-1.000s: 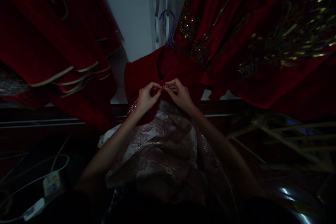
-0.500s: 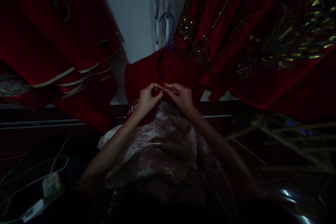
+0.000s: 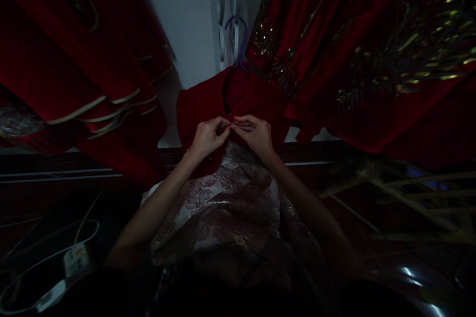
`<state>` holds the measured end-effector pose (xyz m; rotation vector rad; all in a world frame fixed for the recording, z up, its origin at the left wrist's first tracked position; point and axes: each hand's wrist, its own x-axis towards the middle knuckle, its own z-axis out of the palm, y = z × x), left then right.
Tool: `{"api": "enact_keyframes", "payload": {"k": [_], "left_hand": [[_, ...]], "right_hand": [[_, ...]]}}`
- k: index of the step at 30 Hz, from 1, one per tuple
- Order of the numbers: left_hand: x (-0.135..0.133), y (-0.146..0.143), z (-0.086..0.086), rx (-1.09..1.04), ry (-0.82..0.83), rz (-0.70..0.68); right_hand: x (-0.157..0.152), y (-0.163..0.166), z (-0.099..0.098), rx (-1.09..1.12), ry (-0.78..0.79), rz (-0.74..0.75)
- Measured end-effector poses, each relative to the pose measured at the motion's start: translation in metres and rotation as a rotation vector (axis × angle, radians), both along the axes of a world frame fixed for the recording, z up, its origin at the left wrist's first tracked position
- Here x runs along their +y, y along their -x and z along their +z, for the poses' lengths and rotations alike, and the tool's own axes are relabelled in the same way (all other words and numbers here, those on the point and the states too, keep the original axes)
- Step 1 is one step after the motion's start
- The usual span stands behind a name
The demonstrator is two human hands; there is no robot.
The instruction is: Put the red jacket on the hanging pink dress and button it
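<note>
Soft-looking red cloth garment [image 3: 197, 104], open-necked, at twelve o'clock; left hand [image 3: 207, 137] and right hand [image 3: 259, 134] pinch its front between fingers [image 3: 248, 118]. Judged light, pliable; best gripped at six o'clock below the neckline [image 3: 222, 93].

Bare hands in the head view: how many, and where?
2: the left hand and the right hand, close together at the front of the middle red garment, below the purple hanger. Dark areas could hide others.
</note>
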<state>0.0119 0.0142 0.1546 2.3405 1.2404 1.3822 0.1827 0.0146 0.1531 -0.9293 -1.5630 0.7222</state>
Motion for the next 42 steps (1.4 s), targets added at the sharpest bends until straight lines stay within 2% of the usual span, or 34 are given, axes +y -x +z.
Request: {"api": "enact_keyframes", "payload": {"k": [4,8,11,14,17,20,24,27,29,31,34,37,39,42], "left_hand": [[0.0,-0.001,0.005,0.13,-0.052,-0.017],[-0.003,-0.013,0.001,-0.021,-0.013,-0.024],[-0.002,-0.018,-0.007,-0.147,0.041,-0.054],[0.0,-0.01,-0.016,-0.079,0.102,-0.07],[-0.002,0.0,-0.023,0.116,0.12,0.008],[-0.01,0.001,-0.032,0.243,0.098,0.109],[-0.02,-0.014,-0.045,0.282,0.127,0.329],[-0.025,-0.03,-0.052,0.25,0.16,0.398],[-0.026,-0.04,-0.055,0.219,0.129,0.379],[-0.025,-0.048,-0.057,0.202,0.082,0.327],[-0.024,-0.06,-0.057,0.161,0.025,0.251],[-0.03,-0.072,-0.058,0.055,-0.008,0.165],[-0.037,-0.082,-0.061,-0.058,0.029,0.042],[-0.048,-0.095,-0.069,-0.327,0.213,-0.143]], "right_hand": [[0.001,-0.001,0.003,-0.029,-0.008,0.02],[0.001,0.0,0.005,-0.081,-0.075,0.017],[-0.001,-0.005,-0.008,-0.123,-0.097,0.056],[-0.004,-0.023,-0.027,-0.309,-0.04,0.064],[-0.006,-0.046,-0.041,-0.535,0.072,-0.052],[-0.009,-0.063,-0.045,-0.686,0.142,-0.099],[-0.019,-0.068,-0.049,-0.751,0.094,-0.196],[-0.031,-0.068,-0.058,-0.878,0.076,-0.342],[-0.036,-0.072,-0.066,-0.948,0.093,-0.423],[-0.037,-0.078,-0.071,-0.945,0.109,-0.432],[-0.031,-0.091,-0.072,-0.793,0.128,-0.299],[-0.026,-0.101,-0.063,-0.578,0.147,-0.221],[-0.026,-0.104,-0.053,-0.467,0.15,-0.234],[-0.031,-0.104,-0.037,-0.343,0.147,-0.194]]}}
